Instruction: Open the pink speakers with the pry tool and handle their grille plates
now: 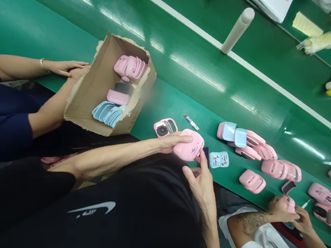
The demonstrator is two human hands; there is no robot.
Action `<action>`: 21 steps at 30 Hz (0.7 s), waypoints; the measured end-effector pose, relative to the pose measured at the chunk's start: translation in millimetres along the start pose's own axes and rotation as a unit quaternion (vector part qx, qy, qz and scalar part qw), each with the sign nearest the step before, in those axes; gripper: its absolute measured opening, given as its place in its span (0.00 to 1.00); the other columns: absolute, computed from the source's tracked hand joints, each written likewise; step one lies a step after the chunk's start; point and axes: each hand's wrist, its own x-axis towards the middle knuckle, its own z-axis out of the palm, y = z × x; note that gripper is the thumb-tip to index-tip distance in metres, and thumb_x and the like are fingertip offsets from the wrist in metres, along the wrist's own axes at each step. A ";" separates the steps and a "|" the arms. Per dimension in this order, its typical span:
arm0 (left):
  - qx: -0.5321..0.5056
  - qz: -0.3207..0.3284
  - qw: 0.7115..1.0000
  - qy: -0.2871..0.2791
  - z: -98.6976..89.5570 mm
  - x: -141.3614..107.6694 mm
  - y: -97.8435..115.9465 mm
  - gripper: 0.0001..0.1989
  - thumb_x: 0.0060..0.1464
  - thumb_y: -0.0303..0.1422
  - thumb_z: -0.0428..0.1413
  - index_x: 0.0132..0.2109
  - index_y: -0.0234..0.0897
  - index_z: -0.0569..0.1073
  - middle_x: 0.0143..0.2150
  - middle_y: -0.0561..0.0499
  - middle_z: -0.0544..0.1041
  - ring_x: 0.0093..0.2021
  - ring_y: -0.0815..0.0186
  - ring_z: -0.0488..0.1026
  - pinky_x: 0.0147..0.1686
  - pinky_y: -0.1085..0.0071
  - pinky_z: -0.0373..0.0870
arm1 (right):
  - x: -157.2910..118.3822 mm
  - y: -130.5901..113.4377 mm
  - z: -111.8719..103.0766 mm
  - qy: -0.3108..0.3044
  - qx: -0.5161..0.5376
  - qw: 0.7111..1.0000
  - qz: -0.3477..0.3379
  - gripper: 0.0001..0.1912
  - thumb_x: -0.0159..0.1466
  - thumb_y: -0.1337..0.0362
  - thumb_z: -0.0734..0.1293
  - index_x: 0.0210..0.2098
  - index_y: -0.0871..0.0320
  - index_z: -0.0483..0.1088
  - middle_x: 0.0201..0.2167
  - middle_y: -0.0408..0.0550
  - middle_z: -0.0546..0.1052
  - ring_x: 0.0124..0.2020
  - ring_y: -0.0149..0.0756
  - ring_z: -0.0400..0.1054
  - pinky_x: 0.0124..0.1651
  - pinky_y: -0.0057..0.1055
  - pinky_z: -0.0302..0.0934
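Note:
A rounded pink plastic case [187,146] with a small printed figure is held up in front of my black shirt. My left hand [172,142] grips its left side, thumb on top. My right hand [201,178] is at its lower right edge, index fingertip against the case, thumb spread away. Just behind lies a pink part with a round black speaker-like piece [162,130]. A small colourful packet [191,122] rests beyond the case. Light blue printed panels [219,160] and a dark flat item [206,153] lie to the right.
A torn cardboard box [88,105] with pink and blue panels stands at left, a person's hands beside it. Pink cases [252,181] spread rightward on the green table [168,97]. At lower right, a tattooed person handles a pink part. A pale post [238,30] stands beyond.

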 end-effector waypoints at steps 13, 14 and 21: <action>-0.005 -0.089 0.996 -0.012 17.2 -13.2 -18.0 0.35 0.41 0.50 0.79 0.50 0.34 0.83 0.46 0.43 0.86 0.42 0.62 0.83 0.44 0.68 0.80 | 3.9 4.9 -6.5 0.011 -0.113 0.979 -0.168 0.54 0.64 0.49 0.79 0.79 0.51 0.50 0.71 0.63 0.65 0.73 0.61 0.62 0.72 0.64 0.64; 0.000 -0.095 0.995 -0.014 16.5 -13.8 -18.3 0.35 0.41 0.51 0.79 0.51 0.34 0.83 0.45 0.44 0.86 0.42 0.62 0.83 0.44 0.69 0.80 | 1.9 5.0 -6.5 0.014 -0.114 0.979 -0.169 0.53 0.63 0.49 0.79 0.79 0.51 0.51 0.70 0.63 0.66 0.72 0.60 0.63 0.72 0.64 0.65; 0.030 -0.096 0.994 -0.043 17.3 -14.5 -16.1 0.34 0.44 0.49 0.79 0.52 0.34 0.82 0.47 0.43 0.86 0.42 0.61 0.83 0.42 0.69 0.79 | -4.7 -4.7 -11.1 0.030 -0.133 0.978 -0.157 0.51 0.61 0.50 0.80 0.76 0.51 0.55 0.65 0.61 0.67 0.67 0.60 0.65 0.66 0.65 0.69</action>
